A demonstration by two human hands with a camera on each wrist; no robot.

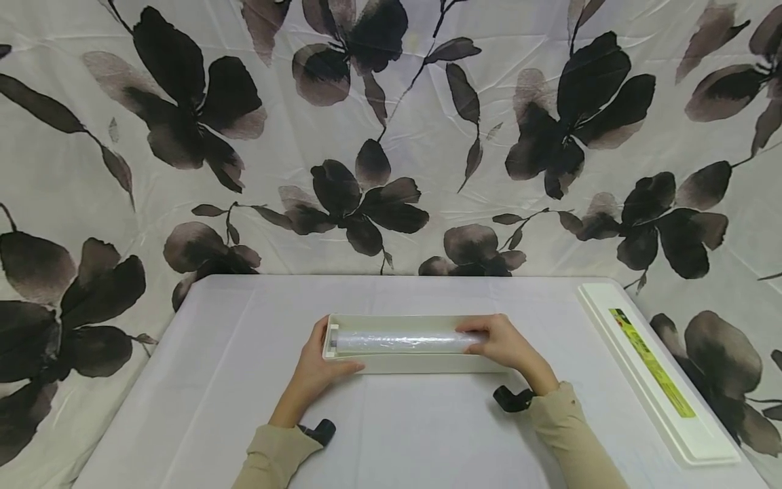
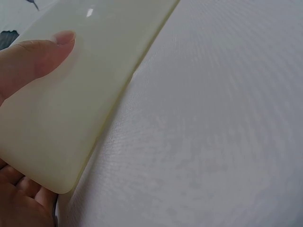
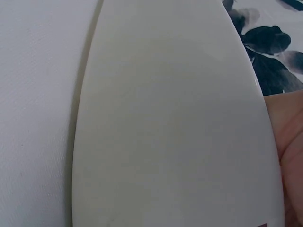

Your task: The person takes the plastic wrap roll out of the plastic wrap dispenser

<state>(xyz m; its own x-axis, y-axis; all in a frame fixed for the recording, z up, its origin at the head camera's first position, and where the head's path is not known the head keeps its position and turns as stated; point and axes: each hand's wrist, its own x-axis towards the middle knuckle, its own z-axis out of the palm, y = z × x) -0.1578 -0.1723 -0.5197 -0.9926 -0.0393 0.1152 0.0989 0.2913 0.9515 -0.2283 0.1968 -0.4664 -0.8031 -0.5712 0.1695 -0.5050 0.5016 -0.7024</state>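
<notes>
A long cream plastic box (image 1: 421, 365), open at the top, stands at the middle of the table with a clear roll of cling film (image 1: 397, 341) inside. My left hand (image 1: 320, 370) grips the box's left end, its thumb lying on the front wall and the fingers round the end. At the other end, my right hand (image 1: 501, 341) reaches into the box and holds the roll's right end between thumb and fingers. The left wrist view shows the smooth box wall (image 2: 94, 90) under my thumb. In the right wrist view the box wall (image 3: 175, 118) hides most of my hand.
A long cream lid (image 1: 711, 441) with a yellow-green label (image 1: 650, 363) lies slantwise along the table's right edge. White cloth covers the table (image 1: 415, 435). Behind it hangs a floral sheet (image 1: 452, 129). Black wrist mounts (image 1: 513, 399) sit below both hands.
</notes>
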